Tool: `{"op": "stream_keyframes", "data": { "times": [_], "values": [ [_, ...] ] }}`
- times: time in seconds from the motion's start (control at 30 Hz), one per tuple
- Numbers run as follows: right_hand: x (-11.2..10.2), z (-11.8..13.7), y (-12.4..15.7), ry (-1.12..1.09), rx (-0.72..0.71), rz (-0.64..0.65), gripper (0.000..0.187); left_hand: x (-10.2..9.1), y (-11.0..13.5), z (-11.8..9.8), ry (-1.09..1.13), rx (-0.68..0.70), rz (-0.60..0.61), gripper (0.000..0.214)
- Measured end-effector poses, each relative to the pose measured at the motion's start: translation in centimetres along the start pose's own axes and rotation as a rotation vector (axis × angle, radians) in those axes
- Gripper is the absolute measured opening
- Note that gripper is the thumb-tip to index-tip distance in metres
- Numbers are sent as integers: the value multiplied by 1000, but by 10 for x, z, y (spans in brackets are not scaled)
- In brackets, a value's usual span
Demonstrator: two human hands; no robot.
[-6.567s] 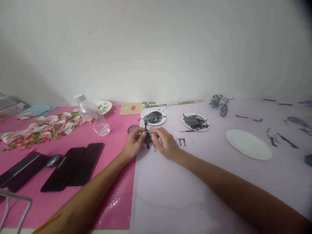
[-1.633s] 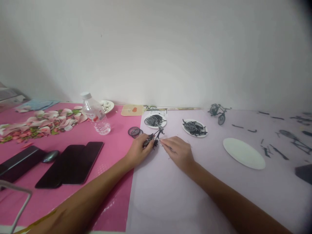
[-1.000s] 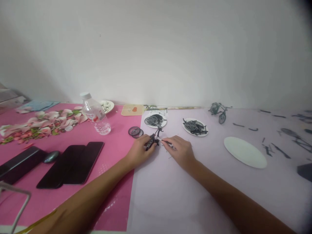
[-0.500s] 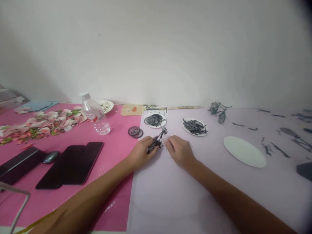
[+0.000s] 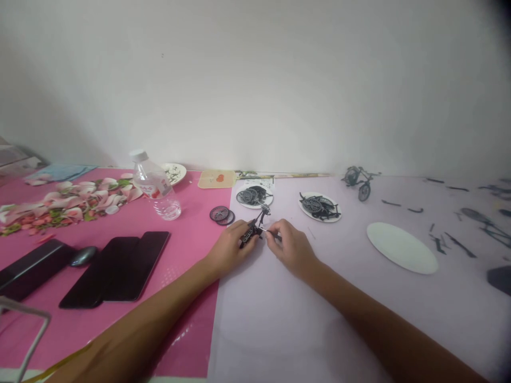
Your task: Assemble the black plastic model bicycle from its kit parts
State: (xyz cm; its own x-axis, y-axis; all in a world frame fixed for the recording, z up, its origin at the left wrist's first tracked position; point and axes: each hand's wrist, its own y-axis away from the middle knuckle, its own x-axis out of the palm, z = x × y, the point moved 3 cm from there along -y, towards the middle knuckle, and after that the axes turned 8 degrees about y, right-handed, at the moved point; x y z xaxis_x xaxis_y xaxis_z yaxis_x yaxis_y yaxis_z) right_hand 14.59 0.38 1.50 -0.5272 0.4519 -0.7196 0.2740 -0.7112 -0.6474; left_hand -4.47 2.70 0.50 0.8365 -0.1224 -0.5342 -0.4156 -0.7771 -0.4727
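In the middle of the table, my left hand [image 5: 228, 249] is closed around a small black model bicycle frame [image 5: 263, 214], whose front fork end sticks up past the fingers. Opposite it, my right hand [image 5: 294, 246] pinches a small screwdriver [image 5: 273, 234]. Its thin metal shaft points left and meets the frame's lower part; the exact contact spot is too small to make out. Two loose black spoked wheels [image 5: 219, 214] lie just beyond my left hand, partly overlapping.
Behind my hands, a left plate [image 5: 271, 203] and a right plate [image 5: 339, 217] bear black bicycle parts. An assembled model bicycle [image 5: 358, 181] stands near the wall. On the right lie a white plate [image 5: 402, 248] and scattered parts [image 5: 459, 244]. Leftward are a water bottle [image 5: 154, 186], phones [image 5: 136, 268] and petals [image 5: 80, 198].
My right hand's fingers have shifted and opened up around the screwdriver, so its dark handle now shows. The bicycle frame has tilted slightly left; my left hand stays in place.
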Motion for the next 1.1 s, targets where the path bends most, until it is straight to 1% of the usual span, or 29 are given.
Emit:
{"op": "stream_keyframes", "data": {
  "times": [0.13,0.23,0.3,0.4,0.43,0.57,0.73,0.93,1.1],
  "values": [
    [-2,1,-3,80,-35,-21,27,0,0,-3,17,0,29,14],
    [-6,3,-6,82,-42,-9,33,1,1,-4,18,-12,48,16],
    [-8,3,-6,30,-30,18,27,1,1,-4,17,-14,57,16],
    [-9,4,-3,-54,12,51,4,1,1,-3,17,-6,53,13],
    [-8,3,-2,-62,26,56,3,1,1,-3,16,-5,47,13],
    [-5,3,-1,-39,53,57,9,0,0,-4,18,-8,44,18],
    [-6,4,-1,-25,39,8,11,0,0,-6,22,-21,66,23],
    [-7,5,-2,-29,6,-42,11,0,1,-6,22,-25,78,23],
    [-6,5,-1,-25,-8,-56,12,1,0,-3,49,-28,69,22]
  ]
}}
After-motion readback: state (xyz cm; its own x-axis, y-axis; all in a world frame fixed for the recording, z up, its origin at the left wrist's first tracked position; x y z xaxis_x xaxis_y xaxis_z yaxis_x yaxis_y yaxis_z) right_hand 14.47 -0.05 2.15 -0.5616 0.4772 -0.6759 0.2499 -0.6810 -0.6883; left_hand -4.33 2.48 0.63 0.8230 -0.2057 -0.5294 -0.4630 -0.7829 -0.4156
